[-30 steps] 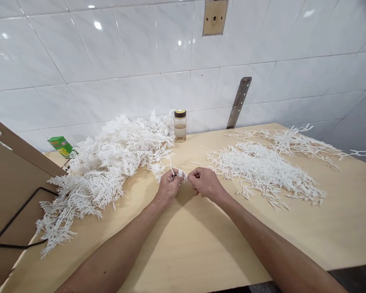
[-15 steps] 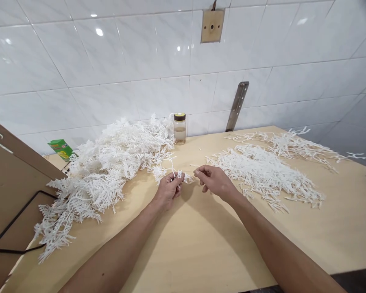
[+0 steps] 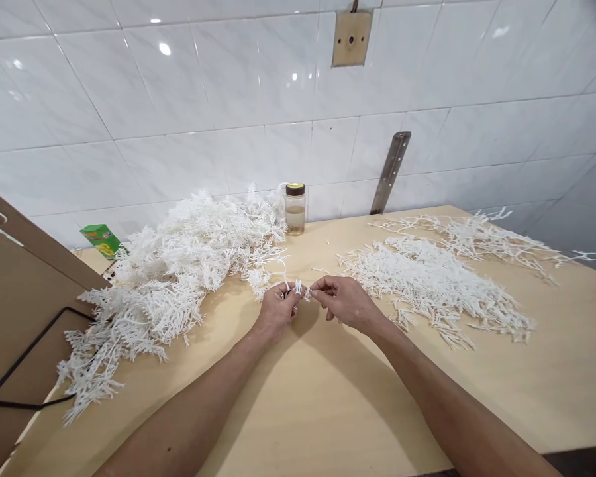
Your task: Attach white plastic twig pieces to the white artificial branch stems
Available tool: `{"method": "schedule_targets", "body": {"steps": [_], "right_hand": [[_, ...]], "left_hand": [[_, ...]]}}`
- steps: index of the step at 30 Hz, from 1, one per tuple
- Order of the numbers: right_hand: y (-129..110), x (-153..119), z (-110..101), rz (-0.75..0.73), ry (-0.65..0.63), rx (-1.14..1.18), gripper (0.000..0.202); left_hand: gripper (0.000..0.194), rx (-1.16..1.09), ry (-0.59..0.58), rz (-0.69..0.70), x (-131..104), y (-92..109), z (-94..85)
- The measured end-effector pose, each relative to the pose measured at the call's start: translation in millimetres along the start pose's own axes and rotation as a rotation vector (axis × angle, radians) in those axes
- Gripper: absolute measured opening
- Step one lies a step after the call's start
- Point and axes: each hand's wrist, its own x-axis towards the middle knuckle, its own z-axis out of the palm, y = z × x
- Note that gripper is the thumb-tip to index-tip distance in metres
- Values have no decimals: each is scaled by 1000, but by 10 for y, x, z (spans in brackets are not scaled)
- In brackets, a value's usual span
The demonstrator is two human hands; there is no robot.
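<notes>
Between the fingers of my left hand (image 3: 277, 310) is a small white plastic foliage sprig (image 3: 298, 287), its thin stem curving up behind the hand. My right hand (image 3: 345, 301) is closed in a pinch on the sprig's right-hand tips. To the left lies a big heap of white branching foliage (image 3: 179, 258), its right edge close to my left hand. A pile of loose white snippets (image 3: 432, 281) spreads beside my right hand. Behind that pile lie bare white stems (image 3: 496, 242).
A lidded jar with liquid (image 3: 295, 211) stands against the tiled wall. A green box (image 3: 102, 240) sits behind the heap. At the left are a cardboard box (image 3: 30, 285) and a black wire frame (image 3: 14, 358). A metal bracket (image 3: 390, 173) leans at the wall.
My right hand has moved slightly left and down and now pinches the tips of the sprig. My left hand has stayed nearly in place.
</notes>
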Motion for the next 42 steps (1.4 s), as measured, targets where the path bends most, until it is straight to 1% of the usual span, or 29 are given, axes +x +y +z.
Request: {"method": "schedule_targets", "body": {"steps": [8, 11, 13, 15, 17, 20, 23, 27, 31, 37, 39, 42], "right_hand": [[31, 8, 46, -51, 43, 51, 12], [48, 15, 42, -55, 17, 14, 13], [68, 23, 31, -42, 0, -22, 12], [82, 28, 19, -9, 16, -32, 11], [79, 25, 9, 15, 30, 4, 13], [45, 5, 6, -9, 13, 72, 21], [6, -13, 15, -11, -9, 67, 27], [-23, -18, 32, 25, -35, 26, 23], [-27, -12, 52, 34, -11, 1, 17], [16, 3, 87, 38, -13, -30, 16], [34, 19, 109, 58, 1, -46, 14], [52, 55, 161, 134, 41, -53, 10]], "left_hand": [[46, -2, -36, 3, 1, 5, -11], [44, -18, -39, -4, 15, -1, -26], [44, -52, -52, -13, 29, -2, -40], [44, -80, -61, -13, 37, -1, -53], [44, -73, -52, -4, 35, 4, -58], [44, -33, -33, 6, 17, 10, -51], [45, -20, -34, 7, 1, 10, -34], [43, -6, -34, 11, -8, 6, -13], [40, -6, -36, -1, -7, 11, -2], [36, -18, -21, 9, 13, -13, -2], [32, 3, -5, 28, 25, -45, -1], [21, 72, 45, 97, 41, -105, 6]]}}
